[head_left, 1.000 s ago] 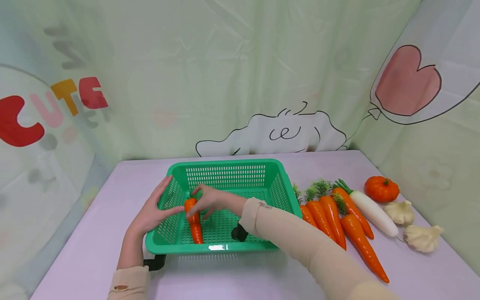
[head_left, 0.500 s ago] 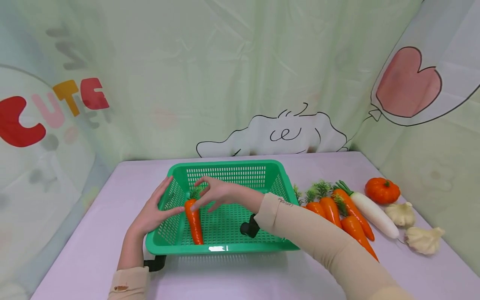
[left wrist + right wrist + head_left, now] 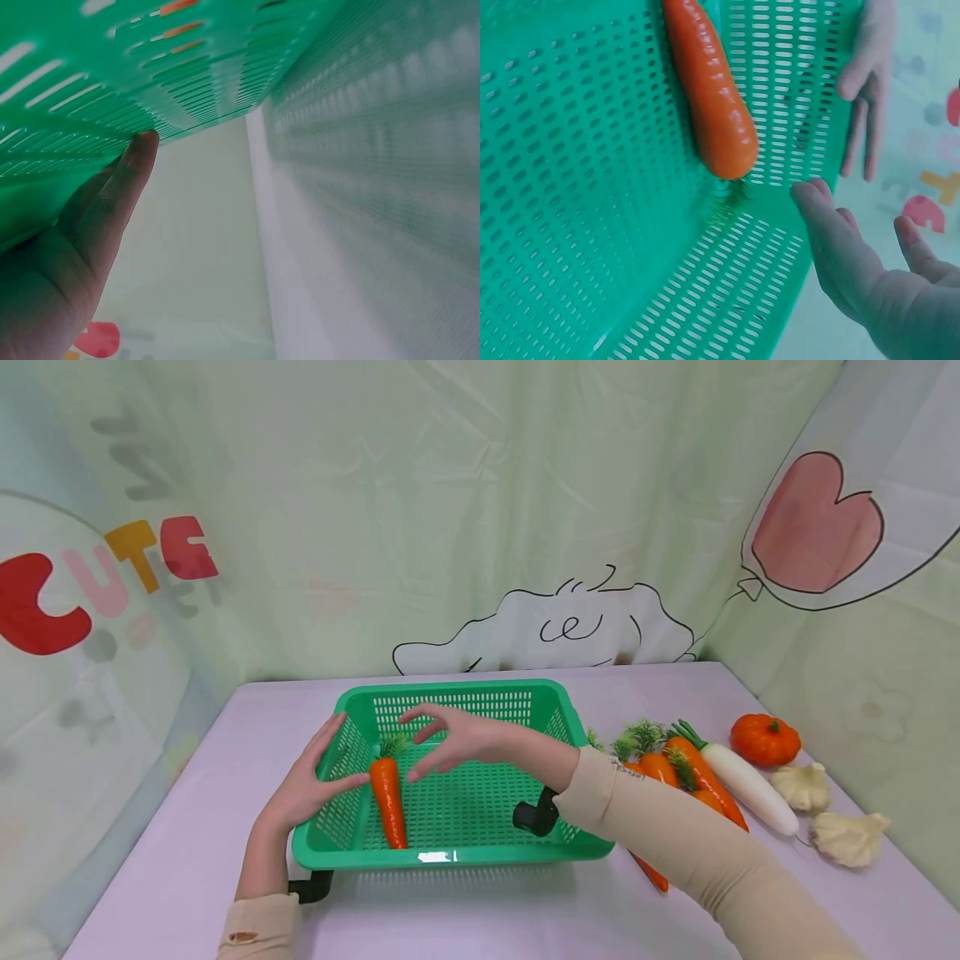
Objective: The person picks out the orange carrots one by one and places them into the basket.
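Note:
The green plastic basket [image 3: 450, 857] stands on the table with one orange carrot [image 3: 388, 802] lying along its left side, leafy end away from me. My left hand [image 3: 311, 777] holds the basket's left wall, thumb over the rim and fingers along the outside; the left wrist view shows those fingers [image 3: 139, 157] against the slotted wall. My right hand [image 3: 457, 739] hovers over the basket, fingers spread and loosely bent, holding nothing. In the right wrist view, the carrot [image 3: 718, 112] lies apart from the right hand [image 3: 877, 277].
Right of the basket lie several more carrots [image 3: 701, 768], partly behind my right sleeve [image 3: 660, 827]. Beyond them are a white radish [image 3: 750, 787], a small pumpkin [image 3: 765, 740] and two garlic bulbs [image 3: 849, 839]. A printed curtain [image 3: 480, 527] closes off the back and sides.
My right hand has let go of the carrot in the basket and moved up and right, away from it. The left hand has stayed on the basket's wall.

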### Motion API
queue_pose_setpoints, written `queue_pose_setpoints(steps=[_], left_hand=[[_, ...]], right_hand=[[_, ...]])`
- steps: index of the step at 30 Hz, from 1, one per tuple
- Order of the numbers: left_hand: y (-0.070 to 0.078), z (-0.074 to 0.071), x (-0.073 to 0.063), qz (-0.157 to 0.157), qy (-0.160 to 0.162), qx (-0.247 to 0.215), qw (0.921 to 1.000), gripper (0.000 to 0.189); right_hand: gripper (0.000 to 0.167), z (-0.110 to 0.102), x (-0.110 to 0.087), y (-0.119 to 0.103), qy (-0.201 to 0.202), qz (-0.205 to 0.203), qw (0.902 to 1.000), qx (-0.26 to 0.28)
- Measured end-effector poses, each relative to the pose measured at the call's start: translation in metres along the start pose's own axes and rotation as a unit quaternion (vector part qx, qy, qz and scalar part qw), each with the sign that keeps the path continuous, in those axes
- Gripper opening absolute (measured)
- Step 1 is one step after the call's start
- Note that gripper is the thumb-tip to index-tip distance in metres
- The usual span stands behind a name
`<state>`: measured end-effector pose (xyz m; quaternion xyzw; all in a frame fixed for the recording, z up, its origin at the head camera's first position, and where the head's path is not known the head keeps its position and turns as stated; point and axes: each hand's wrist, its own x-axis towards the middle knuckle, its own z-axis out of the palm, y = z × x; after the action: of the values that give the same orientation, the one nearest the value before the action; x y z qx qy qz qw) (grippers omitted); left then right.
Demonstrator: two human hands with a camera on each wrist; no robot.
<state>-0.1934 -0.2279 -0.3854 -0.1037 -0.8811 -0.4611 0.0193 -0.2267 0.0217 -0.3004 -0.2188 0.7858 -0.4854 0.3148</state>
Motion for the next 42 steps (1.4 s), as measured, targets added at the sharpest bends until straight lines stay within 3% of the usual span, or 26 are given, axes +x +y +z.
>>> queue_pose_setpoints(steps=[12,33,42], left_hand=[[-0.002,-0.001,0.000,0.001,0.002,-0.002,1.0000,0.088],[-0.001,0.001,0.001,0.000,0.006,0.000,1.0000,0.088],[-0.003,0.000,0.001,0.005,0.007,-0.001,1.0000,0.087]], right_hand=[[0.073,-0.024,-0.030,0.001,-0.007,-0.052,0.9984,-0.021],[0.066,-0.049,-0.086,0.012,0.073,-0.108,0.9896,-0.060],[0.067,-0.055,-0.101,0.023,0.108,-0.153,0.9777,-0.094]])
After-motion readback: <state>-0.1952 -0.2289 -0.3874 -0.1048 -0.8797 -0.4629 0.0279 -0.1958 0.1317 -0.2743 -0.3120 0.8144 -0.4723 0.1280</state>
